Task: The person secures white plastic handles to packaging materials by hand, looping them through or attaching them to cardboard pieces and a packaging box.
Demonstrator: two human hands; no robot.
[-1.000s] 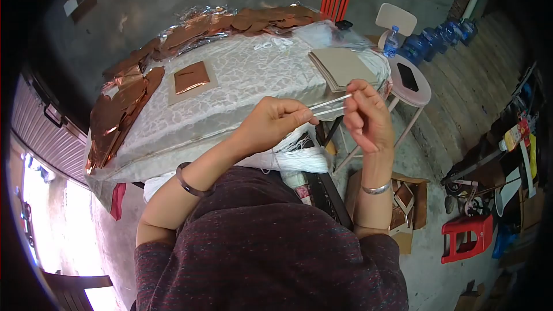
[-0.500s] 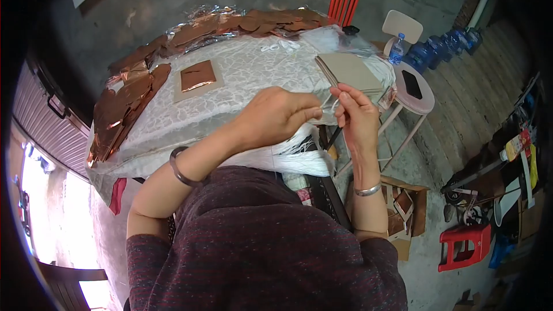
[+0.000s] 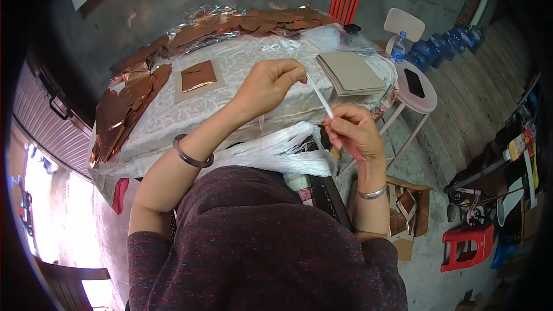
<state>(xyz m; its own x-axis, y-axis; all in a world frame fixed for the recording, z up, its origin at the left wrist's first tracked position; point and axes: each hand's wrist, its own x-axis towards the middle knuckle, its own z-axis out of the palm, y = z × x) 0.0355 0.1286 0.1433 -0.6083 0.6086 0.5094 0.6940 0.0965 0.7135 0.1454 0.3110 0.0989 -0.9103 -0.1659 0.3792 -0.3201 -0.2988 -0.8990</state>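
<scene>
A short length of white string (image 3: 320, 95) runs taut and slanting between my two hands, above the near edge of the table. My left hand (image 3: 271, 85) pinches its upper end, higher and toward the table. Down to the right, my right hand (image 3: 352, 132) closes its fingertips around the lower end. Across my lap lies a thick bundle of loose white strings (image 3: 288, 151), just below both hands. A stack of grey boards (image 3: 352, 72) rests on the table beyond my right hand.
On the lace-covered table (image 3: 242, 52), copper-coloured foil sheets (image 3: 196, 31) line the back and left. A copper piece (image 3: 197, 76) lies on a board; small white loops (image 3: 282, 46) lie behind. At right, a stool (image 3: 423, 101) bears a phone (image 3: 413, 83) and a water bottle (image 3: 398, 47).
My left hand has moved up and away, and my right hand slightly down, so they are farther apart. The string, earlier bunched at the fingers, is now stretched between them.
</scene>
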